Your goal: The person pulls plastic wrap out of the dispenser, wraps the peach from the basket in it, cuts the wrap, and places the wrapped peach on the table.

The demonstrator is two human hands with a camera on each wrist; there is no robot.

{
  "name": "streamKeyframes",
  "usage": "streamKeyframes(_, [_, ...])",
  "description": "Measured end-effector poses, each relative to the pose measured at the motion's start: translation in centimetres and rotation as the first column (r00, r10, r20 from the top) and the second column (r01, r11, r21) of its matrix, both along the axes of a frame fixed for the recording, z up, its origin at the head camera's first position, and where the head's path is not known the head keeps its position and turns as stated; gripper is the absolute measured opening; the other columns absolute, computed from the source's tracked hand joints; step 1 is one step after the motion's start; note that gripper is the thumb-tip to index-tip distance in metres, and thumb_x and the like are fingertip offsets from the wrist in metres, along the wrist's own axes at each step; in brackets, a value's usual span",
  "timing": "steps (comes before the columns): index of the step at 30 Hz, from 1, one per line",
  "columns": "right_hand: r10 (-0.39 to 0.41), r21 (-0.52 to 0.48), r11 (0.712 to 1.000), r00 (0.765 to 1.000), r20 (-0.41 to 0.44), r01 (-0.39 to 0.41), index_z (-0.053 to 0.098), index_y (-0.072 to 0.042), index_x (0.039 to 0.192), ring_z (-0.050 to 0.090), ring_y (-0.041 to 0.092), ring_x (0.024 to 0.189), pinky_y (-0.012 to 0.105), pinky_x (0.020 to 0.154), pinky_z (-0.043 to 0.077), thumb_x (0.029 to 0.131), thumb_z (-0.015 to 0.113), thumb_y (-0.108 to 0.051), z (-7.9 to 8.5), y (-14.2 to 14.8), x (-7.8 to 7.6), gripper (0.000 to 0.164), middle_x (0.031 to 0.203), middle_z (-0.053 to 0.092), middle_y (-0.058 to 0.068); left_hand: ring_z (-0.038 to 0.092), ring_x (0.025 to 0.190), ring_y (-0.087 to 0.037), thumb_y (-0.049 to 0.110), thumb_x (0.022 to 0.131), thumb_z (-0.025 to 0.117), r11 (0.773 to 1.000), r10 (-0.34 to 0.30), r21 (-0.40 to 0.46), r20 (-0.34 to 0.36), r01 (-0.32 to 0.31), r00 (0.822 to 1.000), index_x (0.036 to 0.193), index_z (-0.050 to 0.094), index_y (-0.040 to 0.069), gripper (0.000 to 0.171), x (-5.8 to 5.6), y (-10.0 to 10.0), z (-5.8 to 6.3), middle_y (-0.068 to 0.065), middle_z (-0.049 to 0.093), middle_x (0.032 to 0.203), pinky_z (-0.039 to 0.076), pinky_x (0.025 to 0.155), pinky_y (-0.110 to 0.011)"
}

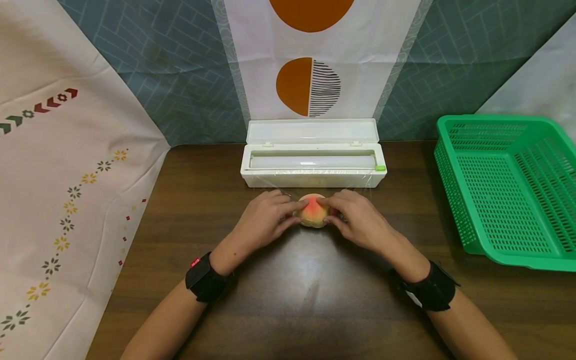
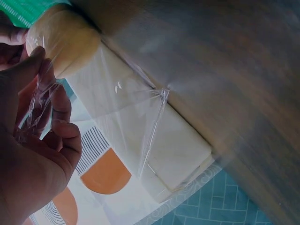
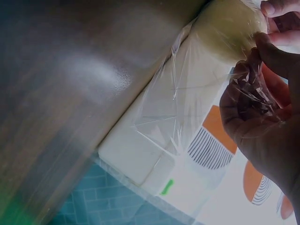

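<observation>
Forearms (image 1: pixel 164 320) flank a peach (image 1: pixel 313 212) on the near side of a white dispenser (image 1: pixel 315 147), fingers (image 1: pixel 293 207) of left hand (image 1: pixel 266 216) and right hand (image 1: pixel 360 220) pinching clear film (image 2: pixel 157 101) at the fruit's sides; even tension should limit wrinkles.

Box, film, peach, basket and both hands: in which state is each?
Left hand: pinching film.
Right hand: pinching film.
Film: unrolled, creased, bunched in both hands.
Peach: film over it, between both hands.
Box: lid open, roll inside.
Basket: upright, open on top.
</observation>
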State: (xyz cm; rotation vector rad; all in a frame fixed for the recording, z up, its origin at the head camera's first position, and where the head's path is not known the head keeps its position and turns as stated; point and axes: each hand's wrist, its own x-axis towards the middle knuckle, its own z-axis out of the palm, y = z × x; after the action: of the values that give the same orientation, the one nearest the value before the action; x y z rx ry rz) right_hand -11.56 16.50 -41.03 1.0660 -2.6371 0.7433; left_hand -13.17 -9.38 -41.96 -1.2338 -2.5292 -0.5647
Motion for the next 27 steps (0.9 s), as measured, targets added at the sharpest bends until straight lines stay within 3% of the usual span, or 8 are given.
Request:
streamKeyframes(9, [-0.011, -0.027, 1.000, 0.999, 0.046, 0.012, 0.071, -0.007, 0.113, 0.053, 0.012, 0.078, 0.032, 0.069, 0.047, 0.081, 0.078, -0.012, 0.0, 0.1, -0.5, 0.033, 0.081, 0.058, -0.005, 0.043, 0.073, -0.008, 0.030, 0.087, 0.073, 0.999, 0.011, 0.035, 0.046, -0.013, 0.999, 0.113, 0.074, 0.018, 0.029, -0.7, 0.3, 0.2, 0.009, 0.061, 0.084, 0.038, 0.064, -0.028])
streamKeyframes(21, [0.017, -0.066, 0.998, 0.992, 0.126, -0.009, 0.070, -0.009, 0.113, 0.053, 0.008, 0.075, 0.029, 0.063, 0.045, 0.080, 0.079, -0.010, 0.2, 0.3, -1.3, 0.034, 0.089, 0.062, -0.004, 0.047, 0.078, -0.004, 0.032, 0.086, 0.074, 0.999, 0.019, 0.033, 0.099, -0.022, 0.995, 0.111, 0.073, 0.022, 0.027, -1.5, 0.2, 0.3, 0.015, 0.056, 0.079, 0.042, 0.068, -0.029])
streamKeyframes(27, [0.011, -0.071, 0.997, 0.982, 0.190, 0.002, 0.071, -0.008, 0.112, 0.053, 0.006, 0.071, 0.028, 0.059, 0.045, 0.079, 0.080, -0.009, 0.4, 0.3, -1.8, 0.034, 0.081, 0.060, -0.008, 0.051, 0.083, -0.006, 0.030, 0.085, 0.076, 0.998, -0.011, 0.061, 0.110, 0.005, 0.994, 0.112, 0.073, 0.021, 0.029, -1.8, 0.2, 0.4, 0.011, 0.061, 0.096, 0.044, 0.070, -0.029])
